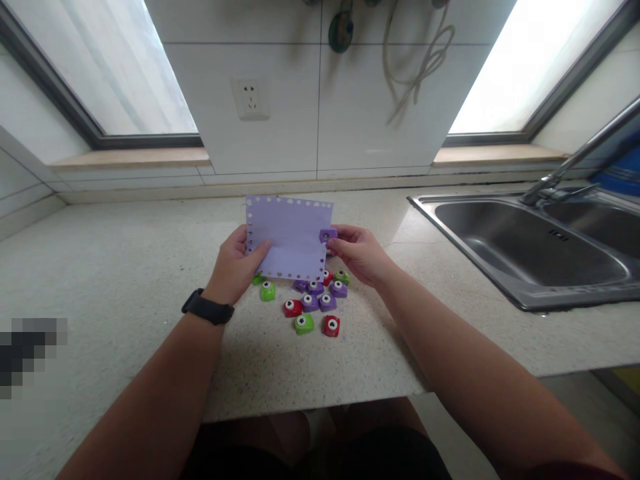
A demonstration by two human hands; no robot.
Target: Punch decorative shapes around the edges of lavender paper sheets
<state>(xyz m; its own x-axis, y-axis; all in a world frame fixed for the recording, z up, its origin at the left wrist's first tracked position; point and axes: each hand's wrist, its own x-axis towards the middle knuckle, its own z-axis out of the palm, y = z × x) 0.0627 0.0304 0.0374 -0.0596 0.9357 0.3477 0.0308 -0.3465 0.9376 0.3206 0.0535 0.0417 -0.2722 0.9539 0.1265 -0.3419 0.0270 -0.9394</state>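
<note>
My left hand (241, 259) grips a sheet of lavender paper (290, 233) by its left side, thumb across the front and fingers behind. Small cut-out shapes line the paper's top, left and bottom edges, and the lower part of the right edge. Between the thumb and fingers of my right hand (361, 253) is a purple craft punch (327, 235), set on the paper's right edge. Below the sheet, several craft punches lie on the counter, among them a green one (304, 324), a red one (331, 326) and a purple one (327, 302). The paper partly hides some of them.
The speckled counter (125, 267) runs to a tiled wall with a power socket (251, 99). On the right, a steel sink (500, 233) with a tap (545, 187) is set into it. Tiny paper bits lie around the punches. A cable (425, 67) hangs on the wall.
</note>
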